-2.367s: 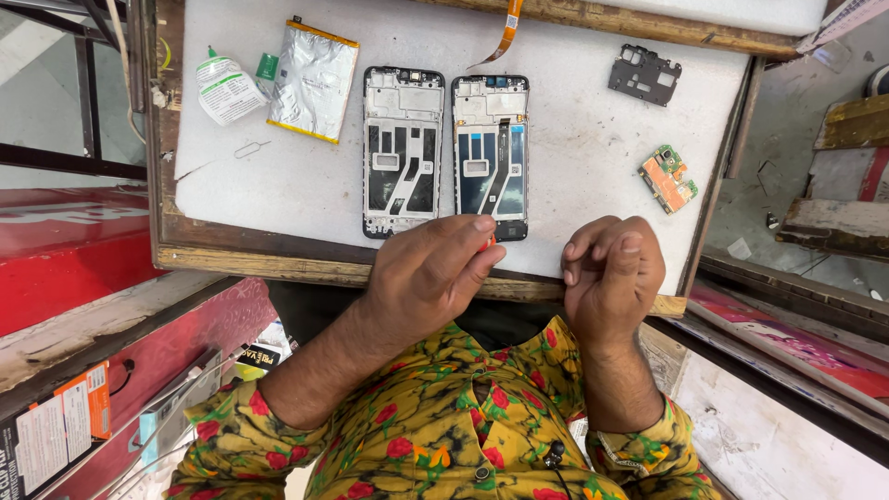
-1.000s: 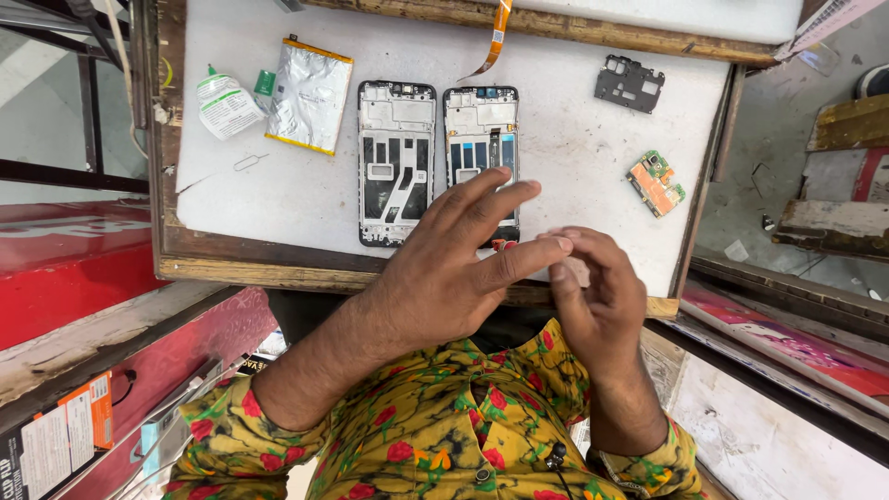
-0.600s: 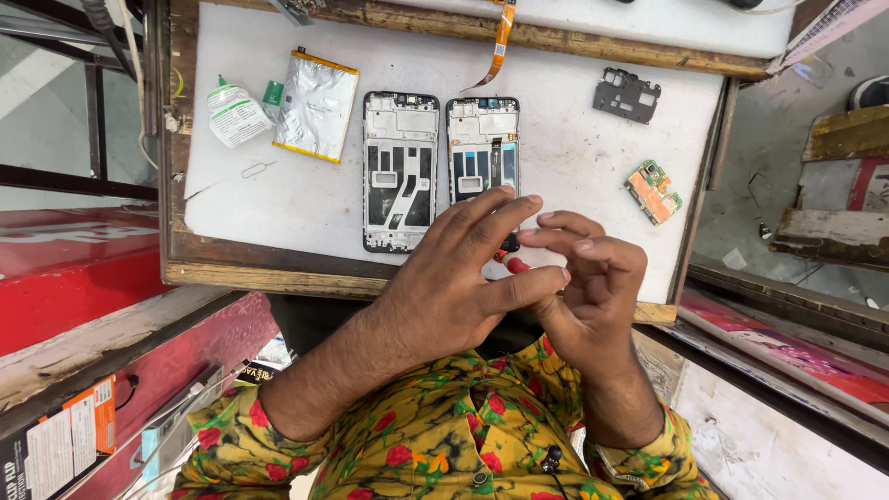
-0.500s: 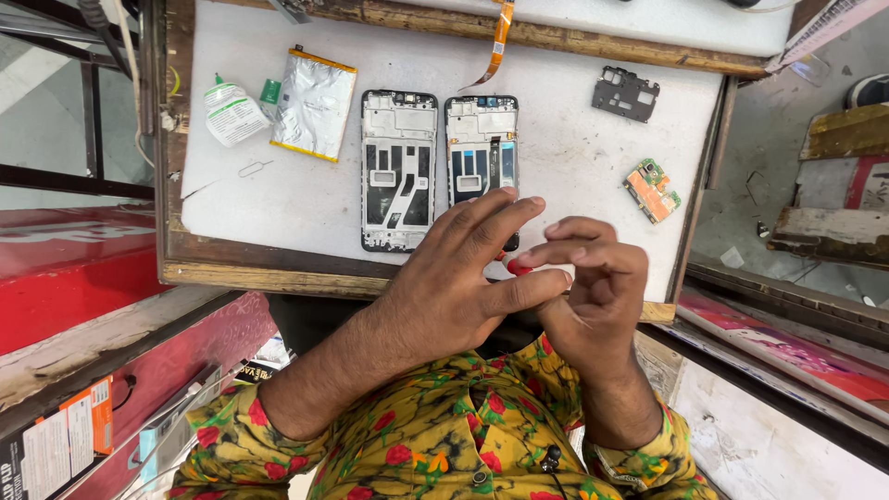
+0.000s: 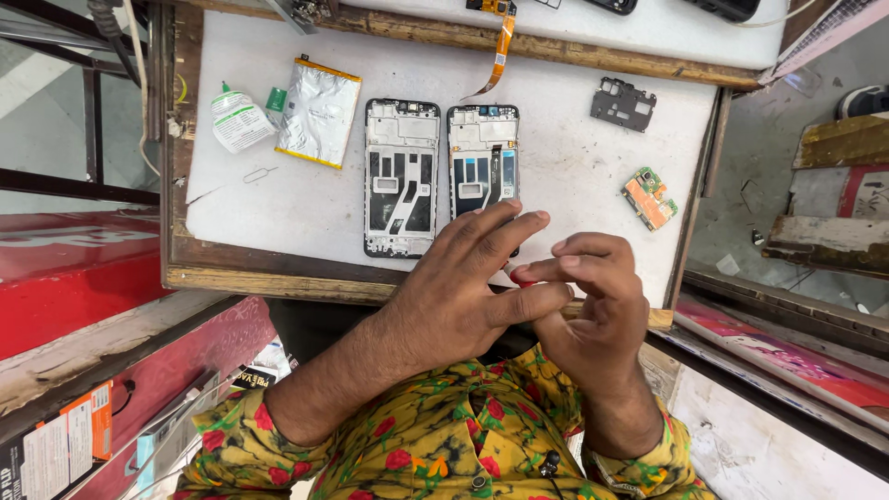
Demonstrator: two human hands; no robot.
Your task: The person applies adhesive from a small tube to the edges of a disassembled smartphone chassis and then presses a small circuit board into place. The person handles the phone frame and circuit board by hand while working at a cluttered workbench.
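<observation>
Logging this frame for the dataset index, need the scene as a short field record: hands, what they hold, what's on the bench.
setting: white work board in a wooden frame
left hand: fingers spread, thumb against the right hand's fingertips
right hand: fingers curled, pinching a small red item, mostly hidden
nearest thing: right phone frame, lower end behind the left hand
beside it: left phone frame
far left: silver battery pouch, small glue bottle
right side: black cover plate, small circuit board
top edge: orange flex cable
</observation>
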